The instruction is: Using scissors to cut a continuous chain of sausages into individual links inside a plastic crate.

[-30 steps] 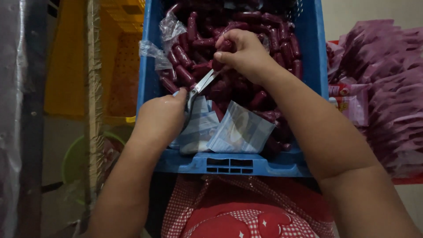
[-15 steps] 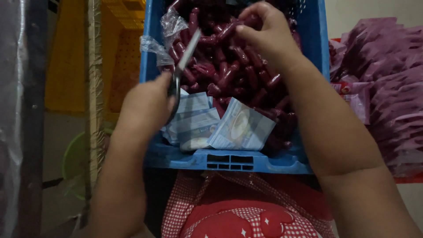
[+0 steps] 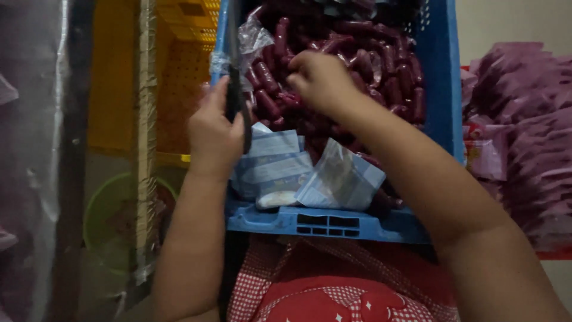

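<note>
Sausages [image 3: 357, 53], dark red, fill the blue crate [image 3: 444, 89] w/ right hand [image 3: 319, 80] pinched shut on one near the pile's middle, while left hand [image 3: 214, 128] grips scissors [image 3: 235, 89] upright at the crate's left edge, blades clear of the clear bags [image 3: 310, 173].

Dim room, soft light. Pale wall [image 3: 506, 24] up at the top right. Left of that wall, far over, a yellow crate [image 3: 179, 53] with little holes. Below the yellow crate, a green bowl [image 3: 98, 220] low down. Left of the crate, shiny clear plastic sheet [image 3: 30, 149] hanging. Under the pale wall, heaps of purple packets [image 3: 524, 137] stacked on a red edge [image 3: 551, 254].
</note>
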